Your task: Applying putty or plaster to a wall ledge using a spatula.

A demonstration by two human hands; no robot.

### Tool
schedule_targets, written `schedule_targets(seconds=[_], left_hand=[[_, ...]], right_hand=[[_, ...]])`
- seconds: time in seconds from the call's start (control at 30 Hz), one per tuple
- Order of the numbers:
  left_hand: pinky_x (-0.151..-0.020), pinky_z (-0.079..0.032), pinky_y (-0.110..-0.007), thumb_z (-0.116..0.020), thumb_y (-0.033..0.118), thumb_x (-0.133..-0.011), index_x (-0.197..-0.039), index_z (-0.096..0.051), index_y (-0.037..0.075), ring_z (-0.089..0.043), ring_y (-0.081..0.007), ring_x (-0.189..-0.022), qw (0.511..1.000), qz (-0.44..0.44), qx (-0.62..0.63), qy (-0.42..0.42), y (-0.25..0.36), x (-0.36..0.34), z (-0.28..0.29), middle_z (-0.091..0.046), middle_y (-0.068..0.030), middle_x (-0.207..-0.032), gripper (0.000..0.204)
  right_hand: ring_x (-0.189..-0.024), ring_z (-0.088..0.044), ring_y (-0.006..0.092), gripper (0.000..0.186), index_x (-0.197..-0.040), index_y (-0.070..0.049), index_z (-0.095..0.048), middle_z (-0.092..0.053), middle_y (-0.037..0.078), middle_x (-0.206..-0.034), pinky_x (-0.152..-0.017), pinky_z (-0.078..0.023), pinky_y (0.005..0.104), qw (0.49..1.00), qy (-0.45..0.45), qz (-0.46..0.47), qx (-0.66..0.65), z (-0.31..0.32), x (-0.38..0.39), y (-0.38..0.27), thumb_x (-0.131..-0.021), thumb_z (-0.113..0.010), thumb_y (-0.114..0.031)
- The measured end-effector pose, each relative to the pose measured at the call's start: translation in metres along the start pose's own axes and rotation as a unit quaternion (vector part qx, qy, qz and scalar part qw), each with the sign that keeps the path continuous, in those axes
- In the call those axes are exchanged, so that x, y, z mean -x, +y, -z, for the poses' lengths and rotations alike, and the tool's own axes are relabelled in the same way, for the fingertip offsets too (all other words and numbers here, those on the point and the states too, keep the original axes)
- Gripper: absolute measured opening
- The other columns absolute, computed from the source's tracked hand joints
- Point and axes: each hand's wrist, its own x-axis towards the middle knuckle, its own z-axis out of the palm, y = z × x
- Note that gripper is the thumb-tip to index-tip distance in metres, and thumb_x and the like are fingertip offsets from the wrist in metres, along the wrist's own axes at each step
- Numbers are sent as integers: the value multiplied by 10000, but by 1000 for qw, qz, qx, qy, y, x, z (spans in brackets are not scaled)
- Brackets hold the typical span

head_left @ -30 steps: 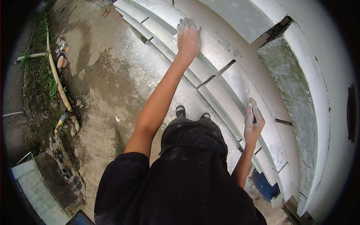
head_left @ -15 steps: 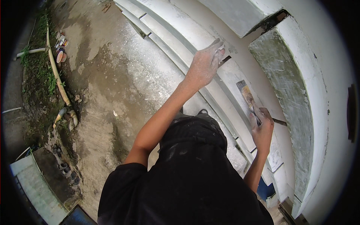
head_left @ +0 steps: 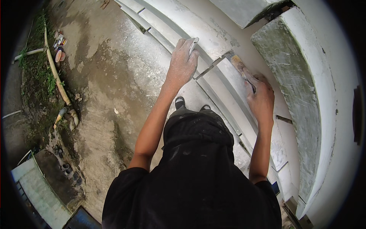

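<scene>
Dusted with white powder, my left hand (head_left: 183, 61) is closed on a thin pale piece (head_left: 193, 45) that looks folded; its exact kind is unclear. That hand is above the outer edge of the white stepped ledge (head_left: 225, 91). My right hand (head_left: 261, 93) grips a flat scraper (head_left: 239, 65) with a dark end and a worn tan body. The scraper's dark end lies on or just over the ledge, at the inner end of a dark narrow joint (head_left: 209, 68). Fingers partly hide the scraper's handle.
A thick grey-white concrete slab (head_left: 289, 76) runs along the right, beside a pale wall (head_left: 339, 76). Stained concrete ground (head_left: 95, 87) lies on the left, with a pipe (head_left: 53, 72), small containers (head_left: 60, 56) and several shoes (head_left: 68, 170). My sandalled feet (head_left: 180, 102) stand close to the ledge.
My left hand has drawn back left, off the ledge's upper surface, bringing the pale piece into view. My right hand has moved the scraper farther forward and left to the dark joint.
</scene>
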Motion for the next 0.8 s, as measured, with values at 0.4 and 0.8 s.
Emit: schedule_targets(seconds=[0.4, 0.8], left_hand=[[-921, -461, -414, -527, 134, -937, -1245, -554, -47, -593, -396, -1005, 998, -13, 63, -20, -12, 17, -6, -587, -237, -1141, 358], [-645, -484, -346, -550, 286, -991, -1235, -573, -63, -589, -177, -654, 952, 200, 232, 14, -29, 20, -2, -578, -119, -661, 426]], right_hand=[[-837, -630, 333, 371, -1231, -89, -688, -657, 166, -985, -826, -484, 370, 1000, 18, 7, -20, -7, 18, -25, -862, -662, -50], [-846, -638, 322, 372, -1220, -58, -677, -642, 155, -1018, -821, -492, 362, 991, -25, 31, -131, -45, -10, -68, -848, -693, -48]])
